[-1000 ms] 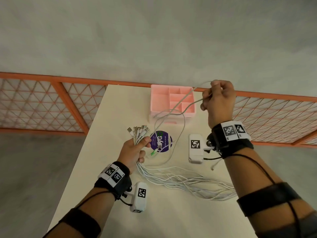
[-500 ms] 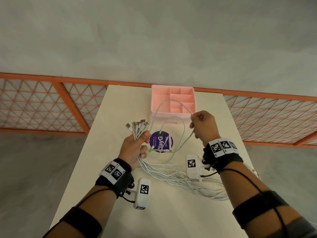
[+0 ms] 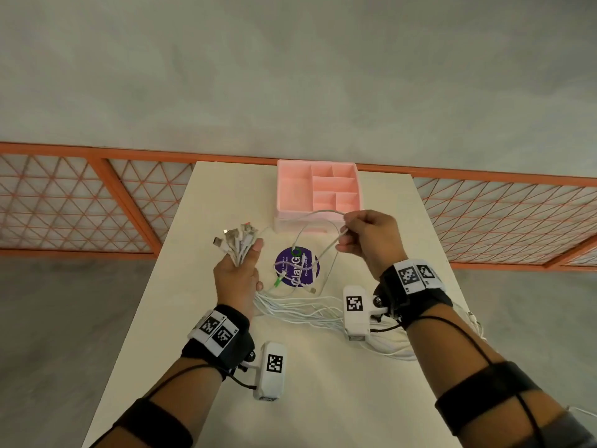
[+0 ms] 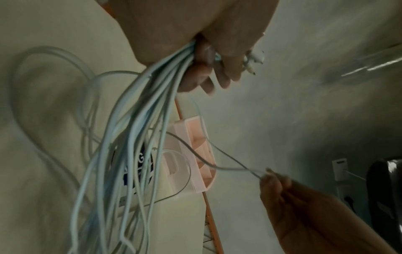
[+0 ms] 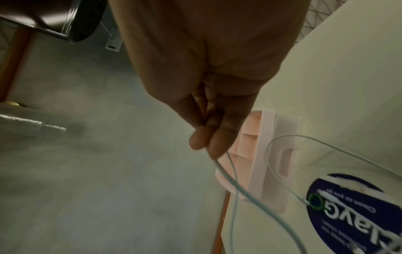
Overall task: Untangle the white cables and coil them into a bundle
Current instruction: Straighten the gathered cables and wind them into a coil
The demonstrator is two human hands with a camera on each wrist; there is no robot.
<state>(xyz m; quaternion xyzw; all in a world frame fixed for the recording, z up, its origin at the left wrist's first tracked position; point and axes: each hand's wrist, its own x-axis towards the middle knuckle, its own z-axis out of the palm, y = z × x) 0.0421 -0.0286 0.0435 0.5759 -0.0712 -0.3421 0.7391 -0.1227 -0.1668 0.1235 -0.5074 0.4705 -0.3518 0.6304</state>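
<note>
Two hands at frame centre: left hand (image 3: 237, 279) clenches bundle of white cables (image 3: 237, 242), connectors up; right hand (image 3: 371, 240) pinches one cable loop (image 3: 323, 215) w/ fingertips, near pink organizer (image 3: 290, 192).

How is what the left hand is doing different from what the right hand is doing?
The left hand grips a thick bunch of white cables near their plugs; the right hand pinches a single cable loop in its fingertips. The left hand sits nearer the person, the right hand by the pink tray. Both are raised above the table.

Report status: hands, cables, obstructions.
Left hand grips the cable bundle near the plugs. Right hand pinches one loose cable. Slack piled on table; pink organizer behind.
</note>
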